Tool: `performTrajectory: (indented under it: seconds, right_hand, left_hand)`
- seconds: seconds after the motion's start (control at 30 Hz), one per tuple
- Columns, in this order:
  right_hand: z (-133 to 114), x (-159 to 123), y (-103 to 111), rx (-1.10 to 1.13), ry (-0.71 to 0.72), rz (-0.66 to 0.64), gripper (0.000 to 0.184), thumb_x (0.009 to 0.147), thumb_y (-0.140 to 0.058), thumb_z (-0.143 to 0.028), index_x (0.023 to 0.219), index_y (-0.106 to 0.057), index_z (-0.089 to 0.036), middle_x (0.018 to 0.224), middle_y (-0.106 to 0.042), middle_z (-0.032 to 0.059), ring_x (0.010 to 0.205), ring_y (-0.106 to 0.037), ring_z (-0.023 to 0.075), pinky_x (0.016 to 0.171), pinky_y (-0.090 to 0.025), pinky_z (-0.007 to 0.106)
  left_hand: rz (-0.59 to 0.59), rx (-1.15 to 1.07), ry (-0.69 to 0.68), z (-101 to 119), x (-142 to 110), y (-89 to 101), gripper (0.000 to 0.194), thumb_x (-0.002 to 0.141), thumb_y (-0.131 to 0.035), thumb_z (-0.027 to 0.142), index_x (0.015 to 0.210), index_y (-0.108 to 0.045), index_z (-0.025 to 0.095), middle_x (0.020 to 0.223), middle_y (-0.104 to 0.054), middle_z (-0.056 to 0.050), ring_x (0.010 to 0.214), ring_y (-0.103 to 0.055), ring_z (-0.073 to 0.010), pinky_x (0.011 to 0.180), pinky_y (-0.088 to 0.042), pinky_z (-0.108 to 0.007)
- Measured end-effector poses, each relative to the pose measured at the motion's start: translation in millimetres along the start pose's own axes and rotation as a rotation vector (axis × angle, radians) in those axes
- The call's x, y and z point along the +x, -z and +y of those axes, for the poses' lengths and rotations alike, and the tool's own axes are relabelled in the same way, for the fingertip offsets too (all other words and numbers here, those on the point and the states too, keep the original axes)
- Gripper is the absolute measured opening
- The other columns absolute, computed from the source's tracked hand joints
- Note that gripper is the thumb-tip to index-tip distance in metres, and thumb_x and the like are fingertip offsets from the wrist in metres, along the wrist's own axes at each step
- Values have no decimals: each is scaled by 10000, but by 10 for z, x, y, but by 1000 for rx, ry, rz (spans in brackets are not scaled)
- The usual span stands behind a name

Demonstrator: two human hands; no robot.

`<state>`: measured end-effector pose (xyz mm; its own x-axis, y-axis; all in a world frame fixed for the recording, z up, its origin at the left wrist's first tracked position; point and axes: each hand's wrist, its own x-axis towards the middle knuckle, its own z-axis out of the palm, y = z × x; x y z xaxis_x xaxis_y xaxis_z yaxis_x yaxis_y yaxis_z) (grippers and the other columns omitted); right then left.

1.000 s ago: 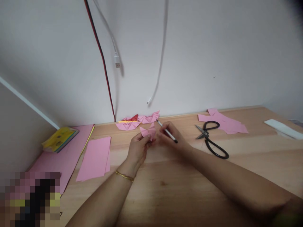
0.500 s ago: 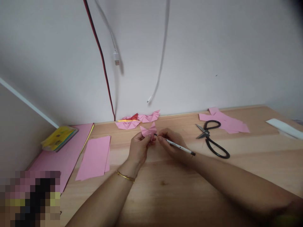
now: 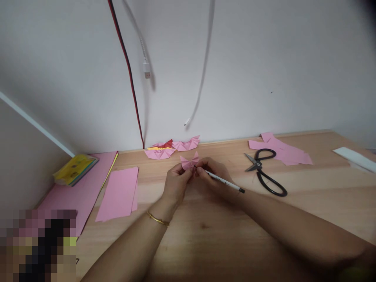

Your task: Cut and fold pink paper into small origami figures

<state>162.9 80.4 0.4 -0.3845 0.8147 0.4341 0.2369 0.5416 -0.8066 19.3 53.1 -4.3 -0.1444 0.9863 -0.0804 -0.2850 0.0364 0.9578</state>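
The held paper (image 3: pixel 189 162) and the stacked sheets (image 3: pixel 119 194) are coloured pink. The pen (image 3: pixel 225 181) is coloured white, with a black end. The scissors (image 3: pixel 258 164) are coloured black and grey. The cable (image 3: pixel 129 67) is striped red and black; the tabletop (image 3: pixel 202 250) is streaked brown.

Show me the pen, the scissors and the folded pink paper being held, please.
Pen (image 3: pixel 225 181): head view, on its white barrel.
Scissors (image 3: pixel 258 164): head view, on the pivot.
Held folded pink paper (image 3: pixel 188 162): head view, on its face, below the pointed corners.
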Motion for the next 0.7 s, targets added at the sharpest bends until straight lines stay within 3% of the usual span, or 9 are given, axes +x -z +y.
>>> performTrajectory:
  seconds: [0.1,0.7]
  right_hand:
    - [-11,4,0,-15,16,-13,67,850,-489,-224,868,-550,-205,769,-644,21,691,-601,144,628,-469,270]
    - [-3,26,-22,-39,-12,-28,102,854,-483,-239,887,-573,-206,779,-660,26,688,-612,155,635,-491,295]
  left_hand:
    - [13,14,16,18,-3,-4,140,651,-706,267,706,-665,146,562,-579,25,489,-443,-74,471,-316,-200]
    - [3,78,-2,5,8,18,93,674,-669,248,689,-661,156,563,-578,13,506,-470,-100,477,-355,-218]
